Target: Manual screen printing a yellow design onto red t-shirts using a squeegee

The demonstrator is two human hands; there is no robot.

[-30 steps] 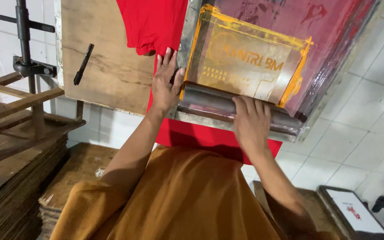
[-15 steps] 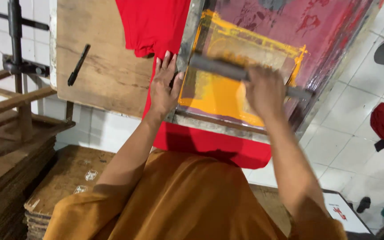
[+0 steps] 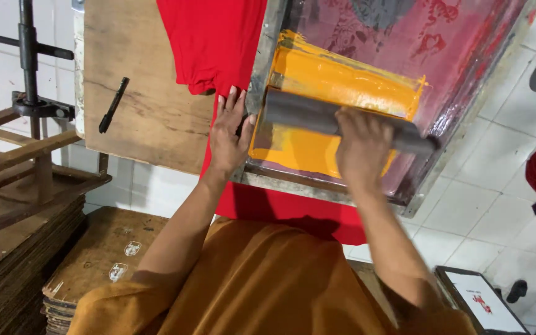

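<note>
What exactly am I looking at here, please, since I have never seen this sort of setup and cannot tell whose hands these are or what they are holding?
The picture comes from a camera worn on a person's head, looking down past their orange shirt at their own two hands.

On a wooden board lies a red garment, and over part of it sits a framed printing screen spread with yellow-orange ink.

The left hand lies flat at the edge of the frame, partly on the red cloth. The right hand grips a long grey squeegee that lies across the inked screen.

A black marker rests loose on the board. To the left are a wooden stool and stacked brown boards; the floor is white tile.
</note>
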